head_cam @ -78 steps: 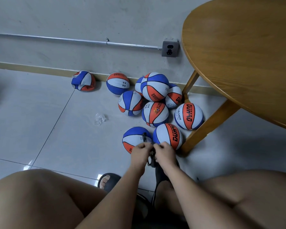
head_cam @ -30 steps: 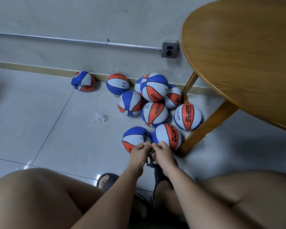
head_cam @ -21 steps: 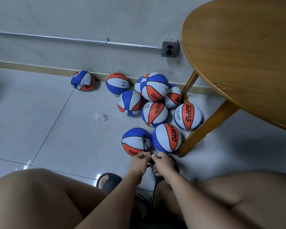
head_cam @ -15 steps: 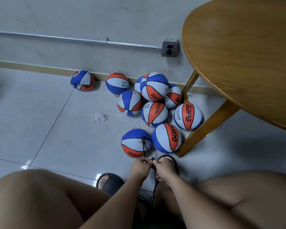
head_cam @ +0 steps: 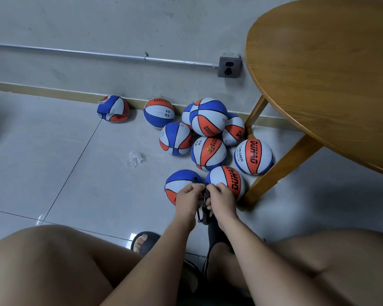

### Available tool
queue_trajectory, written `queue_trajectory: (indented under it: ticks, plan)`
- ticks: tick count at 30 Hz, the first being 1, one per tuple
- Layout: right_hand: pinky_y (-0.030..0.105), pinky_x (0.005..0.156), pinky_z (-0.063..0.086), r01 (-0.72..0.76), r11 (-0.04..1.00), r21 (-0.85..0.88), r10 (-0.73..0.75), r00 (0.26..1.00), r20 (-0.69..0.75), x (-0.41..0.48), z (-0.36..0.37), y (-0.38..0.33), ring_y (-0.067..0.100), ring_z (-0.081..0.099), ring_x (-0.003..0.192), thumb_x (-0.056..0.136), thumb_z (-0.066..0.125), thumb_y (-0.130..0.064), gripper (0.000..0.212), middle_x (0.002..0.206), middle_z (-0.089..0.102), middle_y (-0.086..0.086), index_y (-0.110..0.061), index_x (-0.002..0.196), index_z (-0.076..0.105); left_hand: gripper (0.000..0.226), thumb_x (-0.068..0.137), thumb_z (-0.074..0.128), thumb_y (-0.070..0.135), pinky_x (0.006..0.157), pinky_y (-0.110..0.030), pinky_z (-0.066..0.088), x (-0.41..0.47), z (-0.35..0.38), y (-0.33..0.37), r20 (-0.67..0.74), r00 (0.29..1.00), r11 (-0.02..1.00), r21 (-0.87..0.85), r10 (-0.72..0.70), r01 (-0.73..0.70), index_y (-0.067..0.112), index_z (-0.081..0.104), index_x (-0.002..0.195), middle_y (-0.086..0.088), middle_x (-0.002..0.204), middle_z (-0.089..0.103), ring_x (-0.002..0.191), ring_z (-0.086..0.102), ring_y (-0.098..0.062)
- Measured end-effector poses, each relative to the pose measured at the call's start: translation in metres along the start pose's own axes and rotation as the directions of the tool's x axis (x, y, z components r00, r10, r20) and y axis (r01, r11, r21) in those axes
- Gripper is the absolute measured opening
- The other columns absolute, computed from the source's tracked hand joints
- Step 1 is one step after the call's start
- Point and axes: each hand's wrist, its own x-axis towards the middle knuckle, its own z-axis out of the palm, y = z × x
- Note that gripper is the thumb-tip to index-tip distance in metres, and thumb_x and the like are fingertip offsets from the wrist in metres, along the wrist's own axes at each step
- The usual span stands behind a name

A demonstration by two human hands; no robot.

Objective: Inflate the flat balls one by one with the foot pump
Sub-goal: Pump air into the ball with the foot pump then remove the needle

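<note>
A blue, white and orange ball [head_cam: 176,184] lies on the floor in front of me with a black nozzle [head_cam: 194,180] stuck into its top. My left hand [head_cam: 189,196] and my right hand [head_cam: 219,196] are side by side over the ball's near edge. Both pinch the black pump hose [head_cam: 206,195] between them. The black foot pump [head_cam: 209,226] stands under my right foot, mostly hidden. A dented, flat ball [head_cam: 113,108] rests against the wall at the left.
Several round balls [head_cam: 208,117] are piled by the wall, and one [head_cam: 253,156] sits next to the leg [head_cam: 281,168] of the wooden table [head_cam: 323,74]. A crumpled clear wrapper [head_cam: 135,159] lies on the tiles. My left sandalled foot [head_cam: 145,241] is planted between my knees.
Both hands, still holding the hose, have moved away from me and back over the near edge of the ball; half a second ago they were lower and the ball showed whole.
</note>
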Motion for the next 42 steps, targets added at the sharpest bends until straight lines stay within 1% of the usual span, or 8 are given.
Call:
queue_trajectory:
  ticks: [6, 16, 20, 24, 28, 31, 36, 42]
  plan:
    - [0.027, 0.046, 0.040, -0.032, 0.999, 0.032, 0.030, 0.998, 0.054, 0.002, -0.005, 0.012, 0.021, 0.049, 0.053, 0.102, 0.058, -0.020, 0.021, 0.064, 0.055, 0.008, -0.014, 0.083, 0.051, 0.015, 0.103, 0.066, 0.020, 0.052, -0.025, 0.051, -0.007, -0.001, -0.006, 0.075, 0.997, 0.999, 0.011, -0.033, 0.032, 0.007, 0.069, 0.097, -0.013, 0.074, 0.064, 0.062, 0.058, -0.019]
    - [0.026, 0.047, 0.041, -0.157, 0.976, -0.154, 0.178, 0.975, 0.131, 0.001, -0.006, 0.055, 0.021, 0.051, 0.056, 0.108, 0.056, -0.028, 0.027, 0.070, 0.056, 0.011, -0.001, 0.108, 0.058, 0.014, 0.100, 0.064, 0.013, 0.054, -0.020, 0.048, 0.010, -0.022, -0.050, -0.022, 0.997, 0.958, 0.277, -0.077, 0.080, 0.005, 0.075, 0.097, -0.002, 0.082, 0.075, 0.069, 0.064, -0.014]
    - [0.022, 0.045, 0.044, -0.202, 0.937, -0.285, 0.242, 0.964, 0.112, 0.007, -0.011, 0.074, 0.021, 0.057, 0.059, 0.108, 0.057, -0.033, 0.028, 0.075, 0.064, 0.010, -0.006, 0.109, 0.061, 0.019, 0.097, 0.071, 0.035, 0.074, -0.033, 0.060, 0.015, -0.026, -0.069, -0.061, 0.991, 0.854, 0.504, -0.116, 0.131, 0.017, 0.075, 0.092, 0.002, 0.084, 0.079, 0.083, 0.072, -0.020]
    - [0.026, 0.048, 0.047, -0.244, 0.901, -0.359, 0.299, 0.948, 0.105, 0.012, -0.013, 0.091, 0.022, 0.061, 0.058, 0.106, 0.059, -0.045, 0.030, 0.078, 0.069, 0.007, -0.015, 0.107, 0.063, 0.029, 0.091, 0.076, 0.049, 0.073, -0.032, 0.058, 0.015, -0.029, -0.078, -0.113, 0.984, 0.775, 0.607, -0.134, 0.175, 0.021, 0.072, 0.089, 0.003, 0.088, 0.078, 0.089, 0.073, -0.023]
    - [0.027, 0.049, 0.047, -0.226, 0.934, -0.277, 0.258, 0.963, 0.083, 0.007, -0.010, 0.077, 0.021, 0.059, 0.058, 0.105, 0.061, -0.038, 0.031, 0.072, 0.066, 0.008, -0.008, 0.102, 0.068, 0.017, 0.097, 0.072, 0.029, 0.075, -0.037, 0.062, 0.014, -0.025, -0.074, -0.097, 0.992, 0.861, 0.495, -0.083, 0.121, 0.013, 0.072, 0.092, -0.001, 0.085, 0.078, 0.085, 0.074, -0.024]
    - [0.034, 0.055, 0.051, -0.134, 0.974, -0.180, 0.144, 0.989, 0.044, 0.007, -0.004, 0.051, 0.021, 0.059, 0.058, 0.101, 0.063, -0.036, 0.034, 0.065, 0.064, 0.006, -0.002, 0.096, 0.067, 0.007, 0.097, 0.067, 0.013, 0.054, -0.024, 0.050, 0.008, -0.017, -0.052, -0.079, 0.996, 0.964, 0.261, -0.035, 0.055, 0.006, 0.068, 0.094, -0.004, 0.079, 0.072, 0.066, 0.065, -0.012]
    - [0.037, 0.056, 0.047, 0.044, 0.993, -0.114, -0.046, 0.999, -0.021, 0.005, 0.006, 0.009, 0.021, 0.059, 0.052, 0.091, 0.063, -0.046, 0.039, 0.066, 0.067, 0.013, -0.008, 0.083, 0.059, 0.012, 0.090, 0.071, 0.017, 0.068, -0.039, 0.048, 0.013, -0.005, -0.008, -0.062, 0.998, 1.000, 0.003, 0.004, -0.004, 0.012, 0.062, 0.085, -0.008, 0.075, 0.059, 0.073, 0.054, -0.023]
    - [0.032, 0.051, 0.046, 0.025, 0.995, -0.093, -0.024, 1.000, 0.011, 0.005, 0.000, 0.015, 0.019, 0.056, 0.049, 0.107, 0.054, -0.036, 0.034, 0.065, 0.061, 0.015, -0.005, 0.094, 0.055, 0.024, 0.095, 0.075, 0.033, 0.068, -0.036, 0.051, 0.014, -0.011, -0.020, 0.064, 0.998, 0.999, 0.034, -0.007, 0.005, 0.010, 0.066, 0.094, -0.012, 0.079, 0.063, 0.073, 0.057, -0.026]
